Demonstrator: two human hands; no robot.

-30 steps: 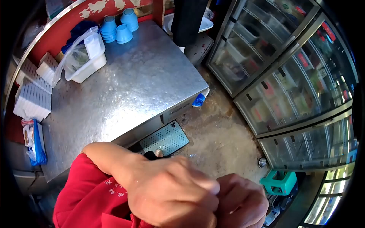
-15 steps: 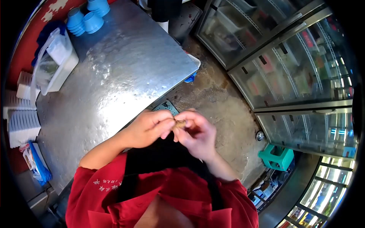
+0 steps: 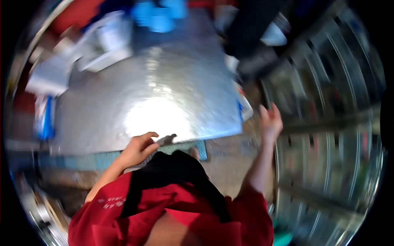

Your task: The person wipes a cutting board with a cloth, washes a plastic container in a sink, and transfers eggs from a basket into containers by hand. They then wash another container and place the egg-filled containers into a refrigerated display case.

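Left hand (image 3: 139, 148) and right hand (image 3: 271, 123), earlier together, now well apart; handling looks one-sided.
Left: dark blurred thing (image 3: 166, 140) at fingertips, by counter (image 3: 92, 112) edge; can't tell if pinched. Right: fingers apart, seemingly empty, near glass doors (image 3: 334, 158).

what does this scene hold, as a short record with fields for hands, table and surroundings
left hand: at the front edge of the table; dark patch beside it, shadow or object unclear
right hand: open, beyond the table's right end, nothing visible in it
table back: blue cups, white tub
left end: stacked white boxes
right side: glass-door fridge, blurred
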